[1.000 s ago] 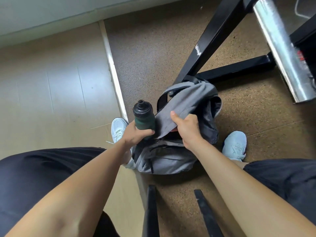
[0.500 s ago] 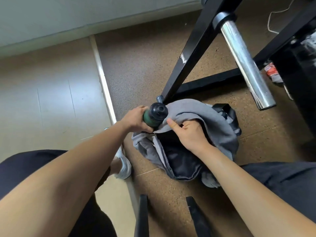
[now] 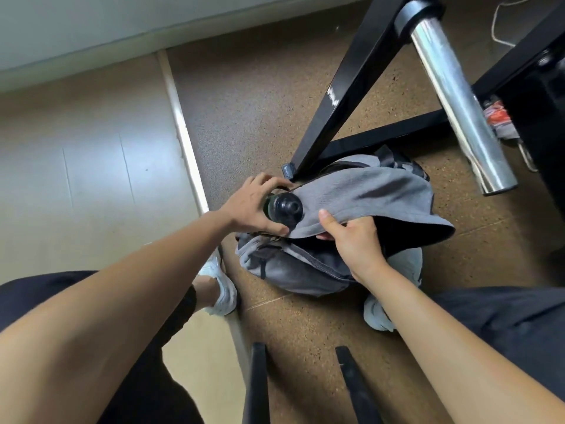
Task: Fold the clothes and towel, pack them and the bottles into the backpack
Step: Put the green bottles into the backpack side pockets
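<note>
Speckled brown cork flooring (image 3: 260, 96) runs under me, meeting pale boards on my left. Nearest, my right hand (image 3: 351, 240) pinches the lip of the soft grey fabric backpack (image 3: 305, 270), lifting its floppy flap to keep the mouth wide; inside I see only darkness. Just beyond, my left hand (image 3: 250, 206) wraps the dark green bottle with its black cap (image 3: 286, 208), tilted at the opening. It feels rigid, probably weighty, so I grip its body. Behind stands a black metal frame leg (image 3: 342, 96).

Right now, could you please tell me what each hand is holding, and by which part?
The left hand grips the dark green, black-capped bottle around its body; the right hand pinches the grey backpack's flap at its edge.
</note>
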`<state>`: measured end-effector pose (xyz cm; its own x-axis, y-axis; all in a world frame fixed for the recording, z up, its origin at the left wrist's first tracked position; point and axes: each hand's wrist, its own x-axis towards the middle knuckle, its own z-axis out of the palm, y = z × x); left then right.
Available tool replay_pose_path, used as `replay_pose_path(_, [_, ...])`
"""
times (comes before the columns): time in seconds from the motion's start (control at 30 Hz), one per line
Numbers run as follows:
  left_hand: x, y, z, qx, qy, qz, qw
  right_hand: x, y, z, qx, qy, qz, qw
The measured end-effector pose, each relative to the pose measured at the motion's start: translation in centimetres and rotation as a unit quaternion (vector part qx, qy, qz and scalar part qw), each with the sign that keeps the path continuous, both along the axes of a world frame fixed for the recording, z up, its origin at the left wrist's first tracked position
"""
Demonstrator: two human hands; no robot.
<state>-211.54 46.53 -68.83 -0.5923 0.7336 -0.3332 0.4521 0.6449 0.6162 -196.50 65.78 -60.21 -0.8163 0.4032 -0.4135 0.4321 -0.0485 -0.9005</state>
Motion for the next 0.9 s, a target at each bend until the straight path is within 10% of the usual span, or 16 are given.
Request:
replay_pose_path(0.33, [-0.6, 0.2, 1.2, 0.001, 0.014, -0.024, 1.0, 0.3, -1.0, 0.2, -0.045, -0.013, -0.025, 0.999])
replay_pose_path(0.7, [-2.9, -2.3, -0.3, 0.009, -0.281, 0.202, 0.938, -1.5, 0.0, -0.9, -0.082, -0.021, -0.115, 0.99])
replay_pose_path(0.9, [0.1, -0.7, -0.1, -0.022, -0.113, 0.215, 0.97, -1.4, -1.3, -0.5, -0.042, -0.005, -0.102, 0.994])
